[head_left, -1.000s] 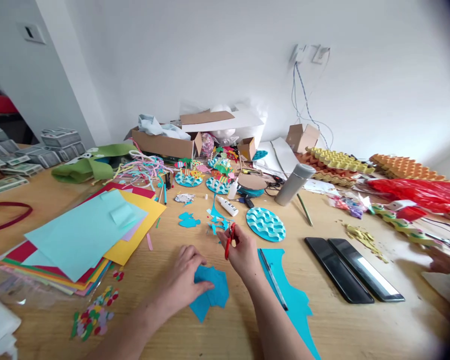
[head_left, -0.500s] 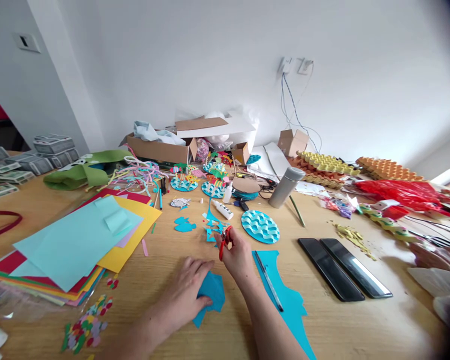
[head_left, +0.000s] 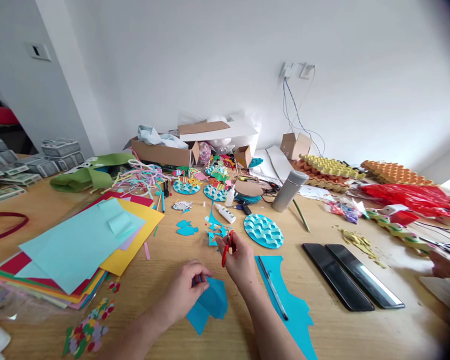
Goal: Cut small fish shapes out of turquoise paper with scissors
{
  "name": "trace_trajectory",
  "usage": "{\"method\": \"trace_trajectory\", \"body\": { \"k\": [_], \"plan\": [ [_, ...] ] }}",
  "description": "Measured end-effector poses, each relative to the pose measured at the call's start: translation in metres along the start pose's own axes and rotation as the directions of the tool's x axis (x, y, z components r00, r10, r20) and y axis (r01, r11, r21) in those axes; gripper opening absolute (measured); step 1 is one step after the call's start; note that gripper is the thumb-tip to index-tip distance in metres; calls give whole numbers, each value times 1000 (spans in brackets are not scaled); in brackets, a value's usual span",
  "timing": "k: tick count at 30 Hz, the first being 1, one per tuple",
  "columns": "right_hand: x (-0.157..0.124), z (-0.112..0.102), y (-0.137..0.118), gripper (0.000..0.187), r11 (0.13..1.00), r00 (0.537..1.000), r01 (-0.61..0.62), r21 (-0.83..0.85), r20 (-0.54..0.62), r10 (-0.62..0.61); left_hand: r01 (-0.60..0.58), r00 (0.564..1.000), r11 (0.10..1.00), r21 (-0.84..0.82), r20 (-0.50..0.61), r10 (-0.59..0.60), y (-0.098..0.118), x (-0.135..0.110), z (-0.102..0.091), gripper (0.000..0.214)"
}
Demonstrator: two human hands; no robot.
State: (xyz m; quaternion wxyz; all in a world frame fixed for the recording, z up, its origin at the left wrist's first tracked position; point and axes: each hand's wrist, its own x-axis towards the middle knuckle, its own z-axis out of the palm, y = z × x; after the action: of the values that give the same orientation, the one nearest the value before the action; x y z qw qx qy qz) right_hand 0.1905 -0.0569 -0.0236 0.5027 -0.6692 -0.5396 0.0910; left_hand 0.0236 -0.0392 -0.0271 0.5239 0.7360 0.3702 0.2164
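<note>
My right hand [head_left: 240, 260] is wrapped round a pair of red-handled scissors [head_left: 225, 252], with the blades pointing away and mostly hidden. My left hand [head_left: 187, 290] has its fingers curled and its thumb against them, closed at the upper left edge of a piece of blue paper [head_left: 214, 302]. Past the scissors lie small blue paper scraps [head_left: 212, 239] and a blue fish cutout [head_left: 187, 228]. Right of my right forearm is a larger blue sheet [head_left: 298, 305] with a pen [head_left: 273, 287] on it.
Stacked coloured paper [head_left: 78, 245] lies at left, above paper confetti [head_left: 86, 330]. Ahead are a glue bottle [head_left: 225, 213], a wavy blue disc [head_left: 263, 231] and a grey flask [head_left: 290, 191]. Two black phones [head_left: 337, 277] lie at right. Boxes [head_left: 161, 150] stand by the wall.
My left hand has gone from lying spread over the blue paper to curled fingers at its edge, uncovering more of it. The right hand still holds the scissors. The view shifted slightly.
</note>
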Motion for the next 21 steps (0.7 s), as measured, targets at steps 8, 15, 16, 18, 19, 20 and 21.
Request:
{"method": "trace_trajectory", "body": {
  "k": [8,15,16,18,19,20,21],
  "plan": [
    [-3,4,-12,32,929,985,-150,339,129,112,40,921,745,-666,-264,-286,-4,11,-19,39],
    [-3,8,-15,41,844,960,-266,466,204,190,-47,894,745,-665,-361,-266,-2,11,-19,38],
    [-2,9,-14,43,821,952,-296,488,225,210,-39,899,752,-658,-351,-260,-1,10,-19,38],
    [-2,10,-13,44,783,938,-338,522,250,238,5,921,762,-647,-293,-255,0,9,-18,38],
    [-3,10,-13,44,768,934,-350,536,256,247,39,935,769,-638,-249,-254,1,9,-17,39],
    [-3,10,-13,43,756,932,-358,548,260,252,76,947,778,-624,-198,-252,1,8,-17,39],
    [-3,10,-13,42,748,931,-362,557,263,254,109,957,790,-604,-150,-247,2,7,-16,40]
  ]
}}
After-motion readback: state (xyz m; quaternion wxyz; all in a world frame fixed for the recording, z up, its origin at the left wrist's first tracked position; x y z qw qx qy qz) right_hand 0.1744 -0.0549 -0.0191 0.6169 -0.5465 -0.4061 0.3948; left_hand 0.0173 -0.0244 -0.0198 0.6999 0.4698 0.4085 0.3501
